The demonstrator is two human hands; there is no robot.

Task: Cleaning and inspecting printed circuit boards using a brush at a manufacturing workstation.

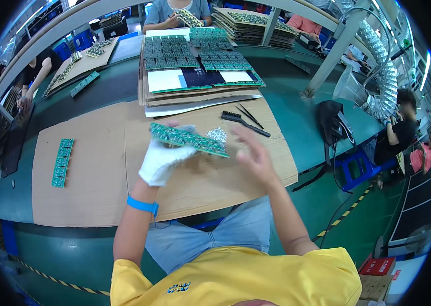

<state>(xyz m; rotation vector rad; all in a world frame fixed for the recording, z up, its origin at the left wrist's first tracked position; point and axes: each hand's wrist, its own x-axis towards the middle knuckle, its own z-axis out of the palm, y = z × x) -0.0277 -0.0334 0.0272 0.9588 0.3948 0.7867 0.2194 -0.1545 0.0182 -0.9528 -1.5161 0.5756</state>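
In my left hand [160, 160], which wears a white glove and a blue wrist strap, I grip a long green circuit board [189, 138] above the cardboard. The board is tilted, its right end lower. My bare right hand [254, 154] hovers just off that right end, fingers apart and holding nothing. Beyond the board lies a small heap of shiny silvery bits [217, 135], too small to make out. A black brush [245, 123] rests at the heap's right, with dark tweezers [250, 116] beside it. Another green circuit board strip [63, 163] lies alone at the left.
A cardboard sheet [88, 204] covers the green bench before me. At its far side rises a stack of circuit boards [172, 51] on cardboard layers. A black bag [332, 125] and a metal post [327, 61] stand at right. Other people sit around the bench.
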